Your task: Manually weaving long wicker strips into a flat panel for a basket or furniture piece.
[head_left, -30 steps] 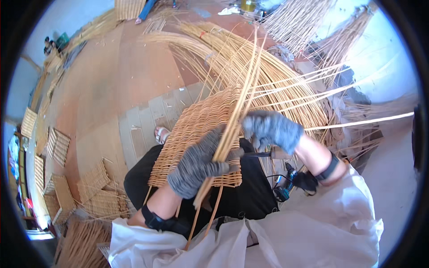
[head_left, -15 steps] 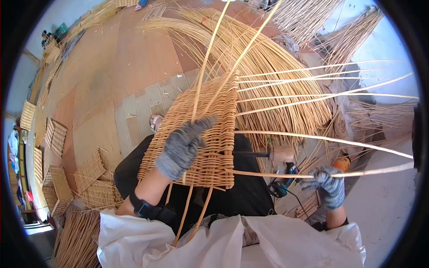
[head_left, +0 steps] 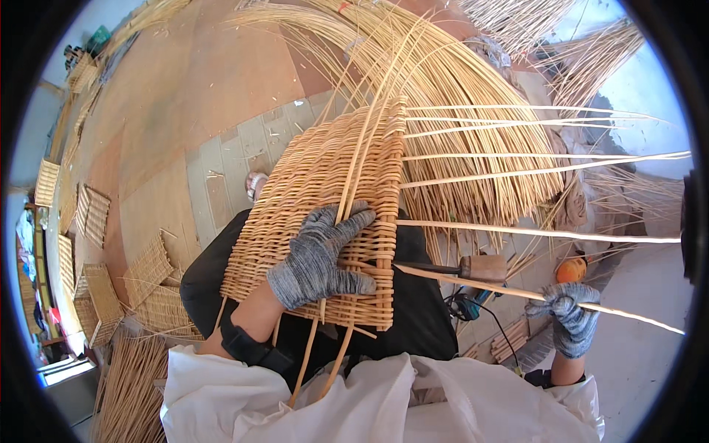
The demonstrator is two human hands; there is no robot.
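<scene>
A woven wicker panel (head_left: pixel 295 173) lies tilted across my lap, with several loose rods standing out from its right edge. My left hand (head_left: pixel 321 258), in a grey knit glove, rests flat on the panel's lower right part, thumb apart. Two long loose rods run up from under its fingers. In its matching glove, my right hand (head_left: pixel 569 316) is closed around a wicker rod (head_left: pixel 495 285) that slants from the panel's right edge down to the right. Just above that rod, an awl with a wooden handle (head_left: pixel 484 267) has its metal shaft against the panel edge, its tip hidden.
A large sheaf of rods (head_left: pixel 473 133) lies beyond the panel. Woven pieces (head_left: pixel 151 269) are scattered at the left, with a rod bundle (head_left: pixel 133 384) at the lower left. A blue tool (head_left: pixel 467 306) with a cord and an orange round object (head_left: pixel 571 270) lie at the right.
The rod in my right hand has swung lower at its outer end, and that hand has shifted right. My left hand has slid right along the panel, fingers flatter. The loose rods above lean together.
</scene>
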